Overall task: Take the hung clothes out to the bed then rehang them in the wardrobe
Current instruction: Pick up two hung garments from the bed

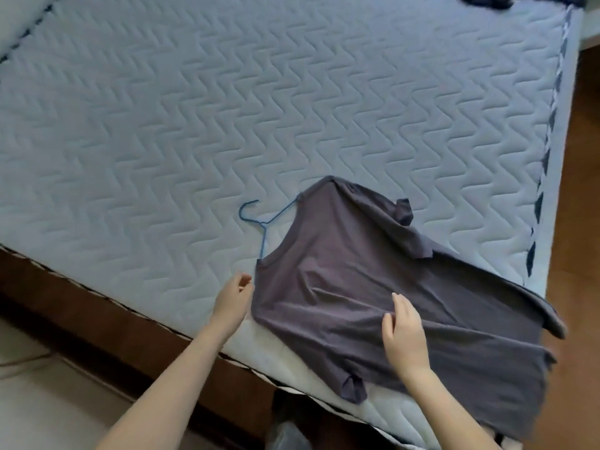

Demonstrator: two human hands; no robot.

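Note:
A grey-purple T-shirt (373,287) lies flat near the front corner of the bed's quilted mattress (227,108), its hem hanging over the edge. A blue wire hanger (261,222) sits inside it, hook and neck sticking out of the collar to the left. My left hand (232,302) hovers just left of the shirt's shoulder, fingers loosely curled and holding nothing. My right hand (402,332) rests on the shirt's middle with fingers relaxed, the thumb touching the fabric.
A dark wooden bed frame (97,316) runs along the mattress's near edge. Dark clothing (506,1) lies at the bed's far right corner. Brown wooden floor (581,222) lies right of the bed, and pale floor (48,401) at lower left.

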